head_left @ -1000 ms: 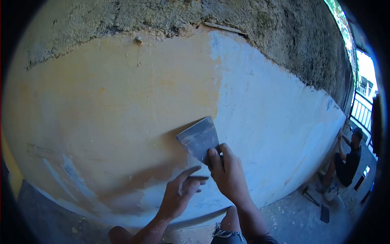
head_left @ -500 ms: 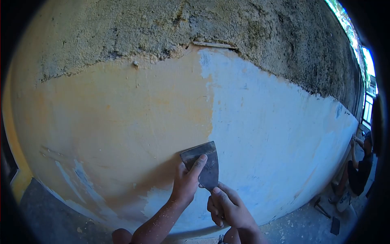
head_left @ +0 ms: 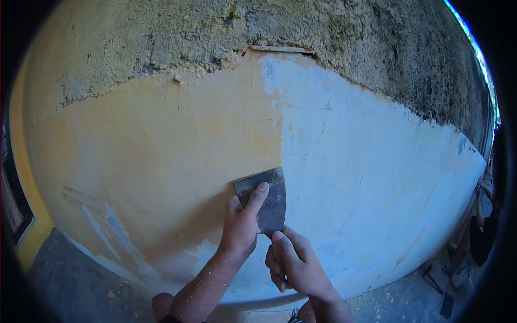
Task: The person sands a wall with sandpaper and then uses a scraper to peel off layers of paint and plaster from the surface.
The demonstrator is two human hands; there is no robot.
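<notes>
A wide dark metal scraper (head_left: pixel 271 202) is held up close to the wall, its broad edge at the top near the border between yellow paint (head_left: pixel 215 140) and a bare whitish area (head_left: pixel 344 161). My left hand (head_left: pixel 242 218) grips the blade's left side, with the thumb lying across its face. Lower down, my right hand (head_left: pixel 296 261) is closed round the scraper's handle, which the fingers mostly hide. Pale flakes stick to my left forearm.
Rough grey plaster (head_left: pixel 323 32) spans the upper wall, with a thin ledge (head_left: pixel 283 49) at its lower border. At right, a person in dark clothes (head_left: pixel 482 231) is near the wall. A hammer (head_left: pixel 432 279) and a dark flat piece (head_left: pixel 447 305) lie on the floor (head_left: pixel 70 274).
Both hands and the scraper have moved up and slightly left along the wall. The camera view has shifted a little, and less of the person at right shows.
</notes>
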